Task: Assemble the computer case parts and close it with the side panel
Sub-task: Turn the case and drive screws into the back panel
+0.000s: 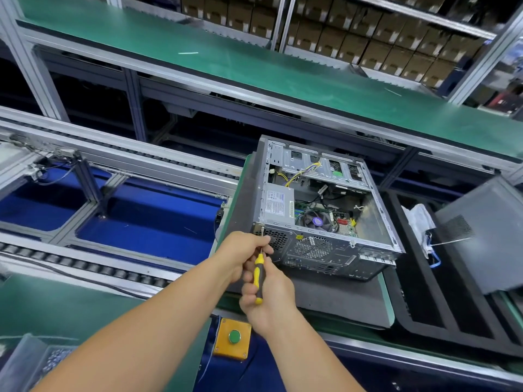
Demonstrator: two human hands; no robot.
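The open computer case (325, 210) lies on its side on a dark mat (334, 301) at the centre of the frame, its rear face toward the person, likely so the back screws are within reach. The right hand (268, 295) grips a yellow-handled screwdriver (259, 274); the left hand (243, 250) pinches its shaft near the case's rear corner, probably to steady the tip. A grey side panel (486, 233) waits at right. The green worktop (28, 304) sits beside roller conveyors (85, 264); boxed shelves (368, 38) fill the top.

Bare galvanized-metal computer case (319, 193), glossy yellow-black plastic screwdriver (259, 275), matt foam mat (339, 301)
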